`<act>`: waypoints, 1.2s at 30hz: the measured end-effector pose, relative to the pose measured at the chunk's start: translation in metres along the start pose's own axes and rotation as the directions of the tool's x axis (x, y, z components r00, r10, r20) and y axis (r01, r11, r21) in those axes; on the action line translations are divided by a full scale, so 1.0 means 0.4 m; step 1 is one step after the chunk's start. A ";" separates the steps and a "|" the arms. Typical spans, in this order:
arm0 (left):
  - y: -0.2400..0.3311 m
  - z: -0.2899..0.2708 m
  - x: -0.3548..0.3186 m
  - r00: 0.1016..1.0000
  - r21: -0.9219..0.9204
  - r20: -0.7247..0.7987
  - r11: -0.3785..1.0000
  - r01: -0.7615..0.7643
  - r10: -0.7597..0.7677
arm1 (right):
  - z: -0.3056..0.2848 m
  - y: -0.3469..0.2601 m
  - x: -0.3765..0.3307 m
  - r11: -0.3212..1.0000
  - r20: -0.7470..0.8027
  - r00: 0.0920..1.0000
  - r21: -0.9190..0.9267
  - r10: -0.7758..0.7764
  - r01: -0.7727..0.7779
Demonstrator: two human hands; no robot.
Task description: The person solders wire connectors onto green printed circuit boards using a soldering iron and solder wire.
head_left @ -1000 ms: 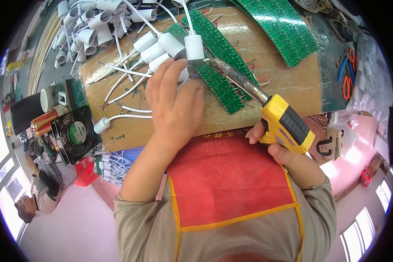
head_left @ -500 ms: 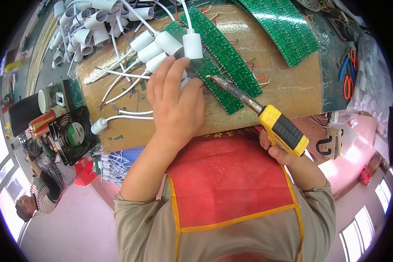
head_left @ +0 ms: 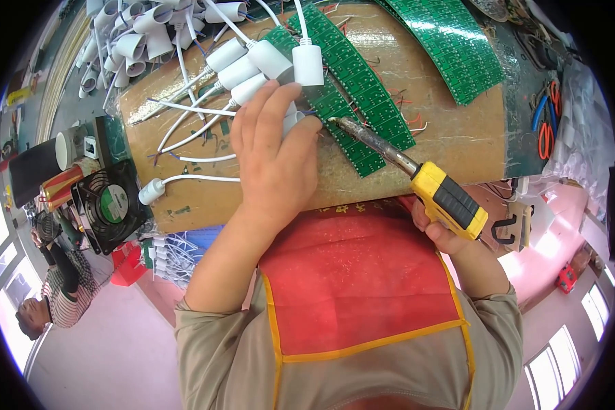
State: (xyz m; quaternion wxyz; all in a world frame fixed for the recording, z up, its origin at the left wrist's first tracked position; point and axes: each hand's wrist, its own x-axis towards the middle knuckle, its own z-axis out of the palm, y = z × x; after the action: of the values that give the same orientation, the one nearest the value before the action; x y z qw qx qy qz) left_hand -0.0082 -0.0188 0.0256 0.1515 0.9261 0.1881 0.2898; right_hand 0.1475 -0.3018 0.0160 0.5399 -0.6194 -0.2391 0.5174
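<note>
L hand (head_left: 277, 154), half-curled over a white cap (head_left: 292, 121) (grip hard to tell), upper ctr., is nearer the PCB (head_left: 361, 156), slanting down-right beside it, than R hand (head_left: 436, 229), closed round the iron (head_left: 451, 198) aimed up-left.

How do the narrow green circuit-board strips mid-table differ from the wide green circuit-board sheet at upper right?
The strips are a narrow side-by-side pair; the sheet is broader. In this view, the yellow-and-black soldering iron overlaps the strips but not the sheet. Bright white glare crosses the sheet, not the strips. Both are green and finely patterned.
</note>
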 end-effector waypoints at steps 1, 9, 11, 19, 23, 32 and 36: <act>0.000 0.000 0.000 1.000 -0.005 0.002 1.000 0.002 -0.002 | 0.001 -0.001 0.000 1.000 -0.001 1.000 0.006 0.004 -0.004; -0.005 0.012 -0.008 1.000 -0.016 -0.011 1.000 -0.003 0.003 | -0.004 0.011 -0.001 1.000 0.005 1.000 -0.026 0.006 -0.006; -0.005 0.013 -0.009 1.000 -0.017 -0.009 1.000 0.000 0.000 | -0.005 0.014 -0.002 0.999 0.009 1.000 -0.029 0.014 -0.014; 0.000 0.004 -0.004 1.000 -0.001 0.021 1.000 0.001 -0.001 | -0.015 0.010 0.007 0.997 0.074 0.996 -0.055 -0.053 0.057; 0.001 0.003 0.000 1.000 -0.004 0.009 1.000 -0.008 0.008 | 0.000 0.007 0.002 1.000 -0.027 0.999 0.007 0.016 -0.016; 0.000 0.005 0.001 1.000 -0.005 0.000 1.000 -0.011 0.011 | -0.029 0.028 -0.005 0.990 0.086 0.991 0.102 -0.102 0.093; -0.002 0.005 0.000 1.000 -0.006 -0.001 1.000 -0.012 0.012 | -0.022 0.033 -0.010 0.982 0.055 0.993 0.165 -0.104 0.094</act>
State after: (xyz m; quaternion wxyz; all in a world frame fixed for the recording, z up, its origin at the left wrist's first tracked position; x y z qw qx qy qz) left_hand -0.0070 -0.0185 0.0238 0.1526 0.9266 0.1817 0.2916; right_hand 0.1508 -0.3128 0.0043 0.6056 -0.5441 -0.2440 0.5269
